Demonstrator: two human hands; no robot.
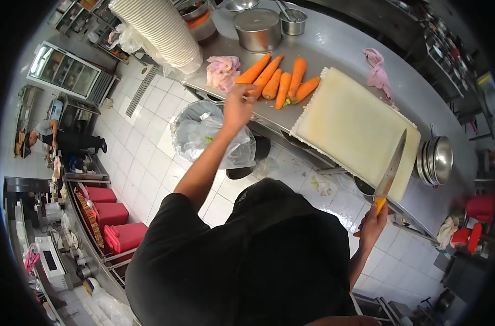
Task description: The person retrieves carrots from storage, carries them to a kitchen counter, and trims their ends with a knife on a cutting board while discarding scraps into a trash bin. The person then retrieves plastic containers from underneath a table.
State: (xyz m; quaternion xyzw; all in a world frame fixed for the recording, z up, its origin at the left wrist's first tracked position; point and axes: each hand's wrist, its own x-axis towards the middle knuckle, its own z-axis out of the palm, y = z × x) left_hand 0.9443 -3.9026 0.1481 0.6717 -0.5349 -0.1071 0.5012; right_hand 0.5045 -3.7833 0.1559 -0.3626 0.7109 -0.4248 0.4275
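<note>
Several orange carrots [284,89] lie side by side on the steel counter [288,115], left of a thick pale cutting board [356,122]. My left hand [239,110] reaches to the near ends of the leftmost carrots. Its fingers look apart and bent; whether they touch a carrot is unclear. A crumpled pink cloth [223,72] lies just beyond that hand. In my right hand [372,224] is a kitchen knife [393,167] with a yellow handle, its long blade pointing away over the board's right part.
Below my left arm stands a bin lined with clear plastic [185,130]. A tall stack of white containers [158,35], a lidded steel pot [258,31] and another pink cloth [377,70] are on the counter. Nested steel bowls [436,160] sit right. A person [60,136] stands far left.
</note>
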